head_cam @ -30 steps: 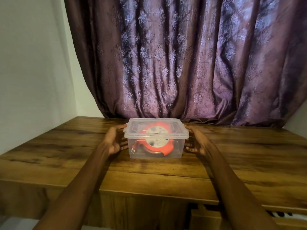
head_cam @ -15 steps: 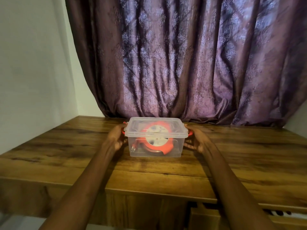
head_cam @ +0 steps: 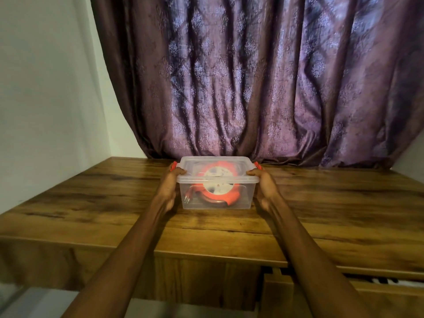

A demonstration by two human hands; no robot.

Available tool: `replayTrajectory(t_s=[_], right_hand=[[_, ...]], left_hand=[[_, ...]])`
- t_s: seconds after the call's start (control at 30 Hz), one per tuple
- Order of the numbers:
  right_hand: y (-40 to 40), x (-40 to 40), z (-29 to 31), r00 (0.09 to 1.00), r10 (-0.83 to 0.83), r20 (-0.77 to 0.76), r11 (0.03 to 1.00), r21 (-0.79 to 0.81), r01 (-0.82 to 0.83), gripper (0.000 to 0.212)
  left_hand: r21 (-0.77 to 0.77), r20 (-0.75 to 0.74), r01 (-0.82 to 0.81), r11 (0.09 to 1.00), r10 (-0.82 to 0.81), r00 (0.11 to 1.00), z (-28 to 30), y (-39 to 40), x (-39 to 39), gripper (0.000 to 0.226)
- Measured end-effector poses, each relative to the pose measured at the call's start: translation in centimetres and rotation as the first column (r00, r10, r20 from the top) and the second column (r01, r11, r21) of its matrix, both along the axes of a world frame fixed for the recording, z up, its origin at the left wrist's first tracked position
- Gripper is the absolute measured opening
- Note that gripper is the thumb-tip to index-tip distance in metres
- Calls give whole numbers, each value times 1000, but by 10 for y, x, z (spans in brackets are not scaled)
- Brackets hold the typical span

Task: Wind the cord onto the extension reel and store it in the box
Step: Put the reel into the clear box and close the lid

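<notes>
We are gripping the clear lidded box (head_cam: 218,193) at both ends on the wooden table (head_cam: 91,203): left hand (head_cam: 168,191) and right hand (head_cam: 263,191) each pressing a thumb onto the lid rim, remaining fingers hiding behind the walls. The orange extension reel (head_cam: 218,187) is sitting inside, blurring through the plastic, plug (head_cam: 188,198) hanging left. Red latches (head_cam: 257,165) are peeking out, mostly covered.

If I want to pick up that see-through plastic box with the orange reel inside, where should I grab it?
Probably at its two short ends, one hand from each side. The clear plastic box has a jutting lid rim and a red latch at each end, so fingers can hook under there. The left hand and right hand already hold it that way. The orange cord reel inside likely adds weight, so use both hands.
</notes>
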State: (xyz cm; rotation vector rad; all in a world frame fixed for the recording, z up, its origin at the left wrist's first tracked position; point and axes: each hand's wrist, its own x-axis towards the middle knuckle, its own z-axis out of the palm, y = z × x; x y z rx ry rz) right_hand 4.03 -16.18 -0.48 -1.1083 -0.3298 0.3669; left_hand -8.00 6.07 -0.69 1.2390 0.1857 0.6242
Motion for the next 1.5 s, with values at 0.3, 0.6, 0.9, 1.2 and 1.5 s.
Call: replayTrajectory(t_s=[0.3, 0.6, 0.9, 1.2, 1.5], right_hand=[[10, 7, 13, 953, -168, 254, 959, -180, 217, 41], [10, -11, -10, 190, -86, 978, 271, -160, 949, 51], [67, -18, -22, 462, 97, 882, 504, -444, 741, 85], [149, -30, -4, 524, 203, 827, 630, -520, 577, 48], [260, -90, -1, 506, 490, 710, 708, -663, 245, 61]], left_hand=[[240, -112, -42, 970, 71, 991, 6, 6, 3, 31], [845, 198, -327, 423, 321, 926, -24, 10, -21, 38], [929, 262, -345, 132, 423, 867, -22, 32, -71, 43], [856, 508, -487, -172, 445, 737, -29, 49, -114, 34], [915, 367, -354, -193, 763, 533, -33, 112, -168, 49]])
